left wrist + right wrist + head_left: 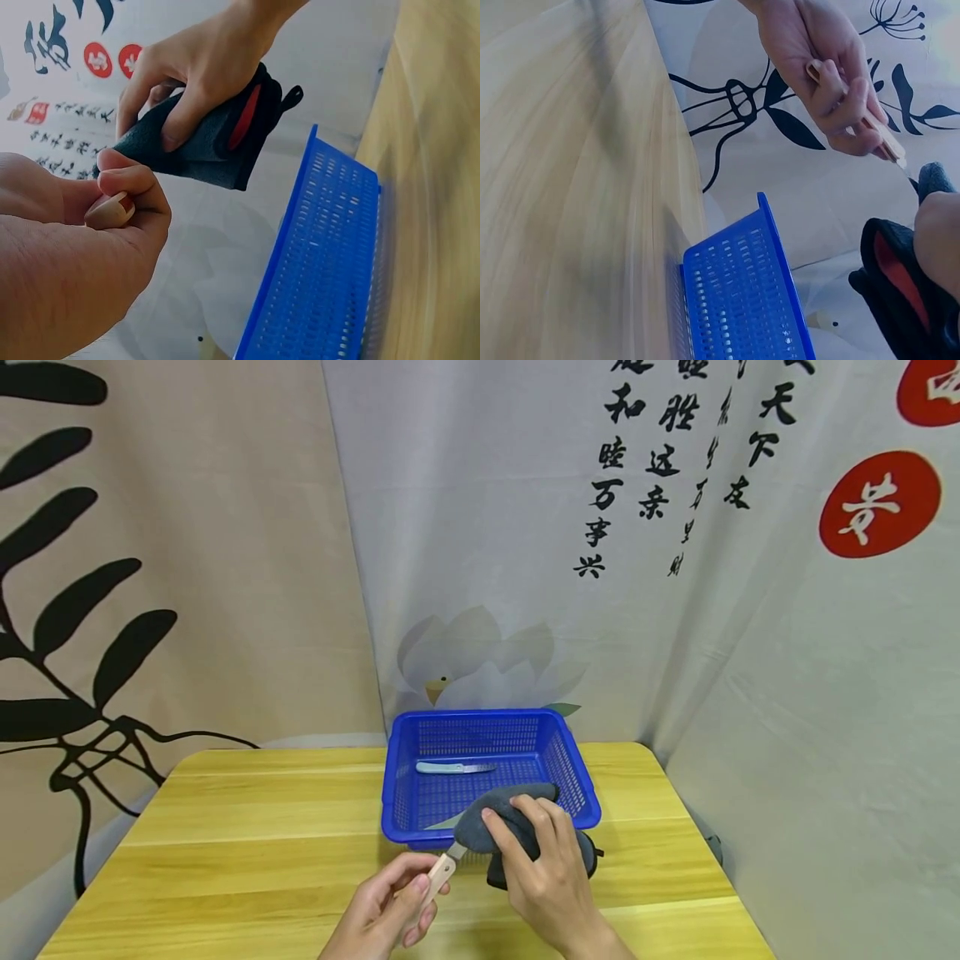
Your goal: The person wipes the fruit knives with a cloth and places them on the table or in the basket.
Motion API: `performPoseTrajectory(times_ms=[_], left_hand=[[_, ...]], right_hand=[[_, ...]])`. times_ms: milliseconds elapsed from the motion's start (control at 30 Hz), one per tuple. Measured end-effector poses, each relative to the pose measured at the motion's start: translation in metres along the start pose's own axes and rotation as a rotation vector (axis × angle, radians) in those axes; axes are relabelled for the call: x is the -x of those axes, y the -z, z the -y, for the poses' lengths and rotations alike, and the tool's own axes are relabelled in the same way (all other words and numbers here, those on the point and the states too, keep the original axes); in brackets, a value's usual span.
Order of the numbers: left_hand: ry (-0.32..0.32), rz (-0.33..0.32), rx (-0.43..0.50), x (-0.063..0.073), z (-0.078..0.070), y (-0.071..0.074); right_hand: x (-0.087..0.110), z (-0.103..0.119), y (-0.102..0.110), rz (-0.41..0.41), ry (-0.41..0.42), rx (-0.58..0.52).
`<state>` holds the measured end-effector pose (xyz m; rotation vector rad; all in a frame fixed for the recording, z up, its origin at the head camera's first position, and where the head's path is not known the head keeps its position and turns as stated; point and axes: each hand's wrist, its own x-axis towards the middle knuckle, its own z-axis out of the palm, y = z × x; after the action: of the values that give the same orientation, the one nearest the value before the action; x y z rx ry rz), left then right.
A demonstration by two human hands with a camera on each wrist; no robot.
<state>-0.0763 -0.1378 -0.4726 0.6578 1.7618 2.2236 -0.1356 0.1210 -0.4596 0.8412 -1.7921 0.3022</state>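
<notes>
My left hand (386, 906) grips a knife by its pale wooden handle (441, 875). Just past the handle a short bit of metal blade (457, 851) shows, and the rest is hidden under a dark grey cloth (480, 822). My right hand (551, 881) holds this folded cloth around the blade, thumb on one side and fingers on the other. In the left wrist view the cloth (210, 157) shows a red patch and a black hanging loop. Both hands are at the near side of a blue plastic basket (480, 715), the cloth overlapping its front rim.
Inside the basket lies a small knife (441, 768) with a light blue handle. A pale pointed strip (444, 822) shows beside the cloth at the basket's front. The basket stands at the back of a wooden table (262, 843), before a printed curtain (480, 527).
</notes>
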Motion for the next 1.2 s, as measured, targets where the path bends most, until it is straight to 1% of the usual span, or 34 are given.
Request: performPoseTrajectory(times_ms=[33,200,333,433,533,700,867,1000,1100,1200], left_hand=[[-0.034,0.013,-0.003,0.0,0.002,0.0],[-0.128,0.045,-0.003,0.001,0.01,0.002],[-0.147,0.034,-0.006,0.003,0.013,0.003],[-0.126,0.006,-0.005,0.003,0.012,0.003],[-0.082,-0.029,-0.001,0.003,0.01,0.003],[0.02,-0.076,0.022,0.001,0.006,0.001],[0.084,-0.102,0.029,-0.003,0.003,-0.002],[0.132,-0.127,0.035,-0.005,0.001,-0.003],[0.129,-0.123,0.045,-0.005,0.001,-0.004],[0.085,-0.093,0.068,-0.006,0.002,-0.004]], right_hand=[[0.001,-0.002,0.0,0.001,-0.005,0.003],[0.004,-0.013,0.003,0.013,-0.051,0.022],[0.006,-0.019,0.007,0.012,-0.109,0.006],[0.007,-0.02,0.01,0.004,-0.14,-0.015],[0.006,-0.017,0.013,-0.018,-0.133,-0.036],[0.0,-0.006,0.015,-0.08,-0.045,-0.083],[-0.009,0.006,0.013,-0.128,0.058,-0.114],[-0.012,0.014,0.01,-0.139,0.11,-0.138],[-0.008,0.021,0.007,-0.098,0.112,-0.146],[-0.002,0.027,0.005,-0.035,0.101,-0.143]])
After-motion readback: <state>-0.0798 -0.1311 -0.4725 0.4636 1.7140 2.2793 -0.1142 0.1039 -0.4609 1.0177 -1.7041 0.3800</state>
